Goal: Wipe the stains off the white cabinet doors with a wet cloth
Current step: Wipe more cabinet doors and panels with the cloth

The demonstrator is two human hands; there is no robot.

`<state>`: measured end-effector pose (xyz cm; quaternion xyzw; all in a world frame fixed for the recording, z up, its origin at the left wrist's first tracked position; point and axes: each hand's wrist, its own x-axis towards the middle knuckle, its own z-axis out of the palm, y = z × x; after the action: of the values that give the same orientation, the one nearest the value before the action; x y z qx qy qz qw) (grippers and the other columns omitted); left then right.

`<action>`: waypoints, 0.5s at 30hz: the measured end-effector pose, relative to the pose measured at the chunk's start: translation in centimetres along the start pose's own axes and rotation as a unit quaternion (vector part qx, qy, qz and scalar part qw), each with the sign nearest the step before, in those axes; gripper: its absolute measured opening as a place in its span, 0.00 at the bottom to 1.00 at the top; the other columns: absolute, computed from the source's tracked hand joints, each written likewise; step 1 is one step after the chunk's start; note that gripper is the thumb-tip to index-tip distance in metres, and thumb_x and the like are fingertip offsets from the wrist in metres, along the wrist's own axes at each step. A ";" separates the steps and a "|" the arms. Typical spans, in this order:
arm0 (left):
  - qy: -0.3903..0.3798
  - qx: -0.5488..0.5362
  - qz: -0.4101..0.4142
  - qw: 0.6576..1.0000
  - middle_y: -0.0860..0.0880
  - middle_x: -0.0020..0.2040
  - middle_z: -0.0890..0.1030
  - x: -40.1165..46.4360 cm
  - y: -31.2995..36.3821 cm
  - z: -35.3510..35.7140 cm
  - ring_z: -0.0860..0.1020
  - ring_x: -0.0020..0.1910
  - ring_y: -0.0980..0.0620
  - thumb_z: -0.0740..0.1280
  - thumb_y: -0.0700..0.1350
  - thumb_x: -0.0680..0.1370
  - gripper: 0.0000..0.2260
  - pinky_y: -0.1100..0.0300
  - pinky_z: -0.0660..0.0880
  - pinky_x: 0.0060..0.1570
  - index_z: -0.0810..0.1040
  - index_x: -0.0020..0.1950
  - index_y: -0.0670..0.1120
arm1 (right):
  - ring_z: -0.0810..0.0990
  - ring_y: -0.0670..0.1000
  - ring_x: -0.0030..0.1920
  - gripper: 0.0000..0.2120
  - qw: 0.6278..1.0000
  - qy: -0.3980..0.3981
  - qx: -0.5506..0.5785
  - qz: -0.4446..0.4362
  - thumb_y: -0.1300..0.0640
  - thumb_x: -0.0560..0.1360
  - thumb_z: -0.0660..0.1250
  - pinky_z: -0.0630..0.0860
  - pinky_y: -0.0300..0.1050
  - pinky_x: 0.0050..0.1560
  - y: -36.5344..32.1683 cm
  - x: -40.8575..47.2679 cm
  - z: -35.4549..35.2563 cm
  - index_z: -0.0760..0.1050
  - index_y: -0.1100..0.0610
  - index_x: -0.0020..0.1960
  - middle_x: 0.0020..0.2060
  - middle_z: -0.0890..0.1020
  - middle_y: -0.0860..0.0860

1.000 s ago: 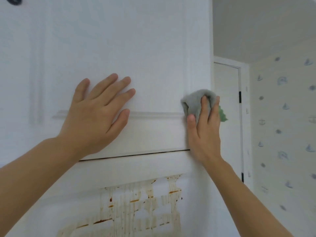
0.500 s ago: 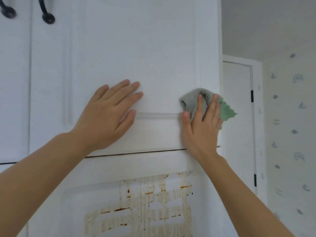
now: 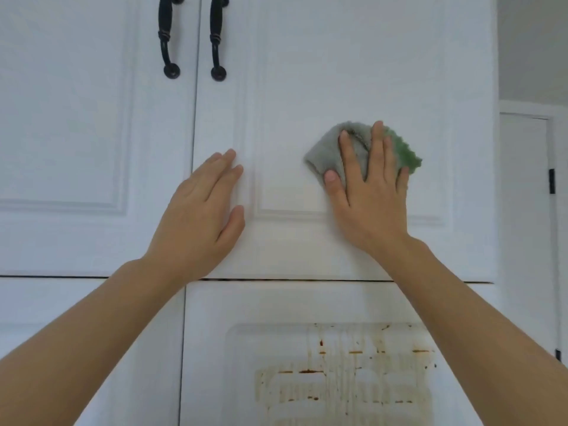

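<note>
My right hand [image 3: 370,195] presses a crumpled grey and green cloth [image 3: 325,155] flat against the inner panel of the upper right white cabinet door [image 3: 338,72]. My left hand [image 3: 199,216] lies flat, fingers together, on the same door's lower left frame and holds nothing. Below the gap between the doors, the lower right door [image 3: 209,364] carries brown streaked stains [image 3: 344,373] across its recessed panel. The upper door's surface around the cloth looks white and unmarked.
Two black handles [image 3: 168,38] [image 3: 217,41] hang at the top, either side of the seam between the upper doors. The upper left door [image 3: 76,118] fills the left. To the right stands a white room door [image 3: 525,226] with black hinges.
My right hand has slid the cloth left from the door's right edge onto the inner panel. My left hand has shifted to the left frame. The view has panned left, and the handles have come into sight.
</note>
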<state>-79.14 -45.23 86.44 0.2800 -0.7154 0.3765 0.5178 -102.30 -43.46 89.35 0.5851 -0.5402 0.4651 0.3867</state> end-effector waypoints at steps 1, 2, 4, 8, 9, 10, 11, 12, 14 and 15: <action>-0.002 -0.003 -0.004 1.000 0.40 0.71 0.65 -0.5 -0.4 -0.2 0.61 0.71 0.44 0.54 0.47 0.77 0.23 0.54 0.58 0.69 0.68 0.68 0.35 | 0.39 0.53 0.76 0.27 1.000 0.012 0.015 0.008 0.39 0.79 0.42 0.41 0.60 0.72 -1.2 0.4 0.4 0.43 0.44 0.77 0.77 0.40 0.53; -0.003 0.000 -0.001 1.000 0.39 0.71 0.65 -1.0 -0.9 -0.4 0.61 0.71 0.44 0.54 0.46 0.77 0.23 0.56 0.57 0.69 0.68 0.68 0.35 | 0.41 0.55 0.76 0.27 0.999 0.031 0.021 -0.003 0.41 0.80 0.43 0.42 0.61 0.72 -2.5 0.2 1.1 0.45 0.45 0.77 0.77 0.42 0.55; -0.001 0.003 0.013 1.000 0.38 0.70 0.66 -1.7 -1.3 -0.5 0.61 0.70 0.43 0.55 0.43 0.76 0.22 0.55 0.57 0.69 0.68 0.67 0.33 | 0.47 0.58 0.76 0.27 0.996 0.055 -0.002 -0.073 0.43 0.80 0.45 0.48 0.62 0.71 -4.5 -2.1 2.6 0.50 0.48 0.77 0.77 0.48 0.58; -0.011 -0.021 -0.009 1.000 0.38 0.71 0.65 -3.0 -1.9 -1.1 0.60 0.71 0.44 0.52 0.40 0.74 0.24 0.55 0.55 0.71 0.67 0.69 0.34 | 0.55 0.59 0.75 0.25 0.978 0.026 -0.015 -0.205 0.46 0.80 0.51 0.63 0.62 0.64 -6.6 -8.4 4.7 0.58 0.51 0.75 0.75 0.55 0.58; -0.014 -0.021 -0.010 1.000 0.38 0.71 0.64 -3.3 -2.1 -1.1 0.59 0.72 0.44 0.51 0.40 0.74 0.24 0.55 0.55 0.71 0.66 0.69 0.34 | 0.55 0.58 0.75 0.24 0.974 0.017 -0.014 -0.225 0.46 0.80 0.51 0.64 0.61 0.64 -6.2 -8.6 4.6 0.59 0.51 0.75 0.75 0.56 0.58; -0.018 -0.018 -0.010 1.000 0.38 0.71 0.64 -3.6 -2.3 -1.3 0.59 0.72 0.44 0.51 0.39 0.74 0.24 0.55 0.55 0.71 0.66 0.69 0.34 | 0.56 0.58 0.75 0.25 0.971 0.010 -0.016 -0.238 0.45 0.80 0.50 0.64 0.61 0.65 -5.9 -8.3 4.4 0.59 0.50 0.75 0.75 0.56 0.57; -0.022 -0.012 -0.012 1.000 0.38 0.71 0.65 -3.8 -2.6 -1.6 0.59 0.72 0.44 0.51 0.40 0.74 0.24 0.55 0.55 0.71 0.66 0.69 0.34 | 0.56 0.57 0.75 0.25 0.969 0.007 -0.021 -0.246 0.45 0.80 0.49 0.62 0.61 0.66 -5.7 -7.5 4.2 0.59 0.50 0.75 0.75 0.56 0.57; -0.022 -0.007 -0.015 1.000 0.38 0.71 0.65 -4.0 -2.9 -1.8 0.59 0.72 0.43 0.51 0.40 0.74 0.24 0.55 0.55 0.71 0.66 0.69 0.34 | 0.56 0.57 0.75 0.25 0.970 0.009 -0.026 -0.242 0.45 0.80 0.48 0.60 0.62 0.68 -5.8 -6.3 3.9 0.59 0.50 0.75 0.75 0.56 0.57; -0.025 -0.004 -0.026 0.999 0.38 0.71 0.65 -4.7 -3.5 -2.2 0.59 0.72 0.43 0.51 0.40 0.74 0.25 0.56 0.54 0.71 0.66 0.69 0.34 | 0.56 0.58 0.75 0.26 0.977 0.025 -0.026 -0.209 0.44 0.79 0.47 0.57 0.63 0.68 -7.0 -3.6 3.7 0.58 0.51 0.75 0.75 0.56 0.58; -0.027 -0.007 -0.029 0.999 0.38 0.72 0.64 -5.0 -3.5 -2.3 0.59 0.72 0.43 0.51 0.41 0.74 0.25 0.57 0.53 0.72 0.66 0.69 0.34 | 0.55 0.59 0.75 0.26 0.983 0.033 -0.026 -0.181 0.44 0.79 0.47 0.55 0.64 0.69 -7.7 -2.4 3.5 0.57 0.51 0.76 0.76 0.55 0.59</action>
<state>-73.64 -45.24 82.99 0.3066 -0.7235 0.3487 0.5109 -94.20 -45.22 86.49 0.6473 -0.4238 0.3926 0.4972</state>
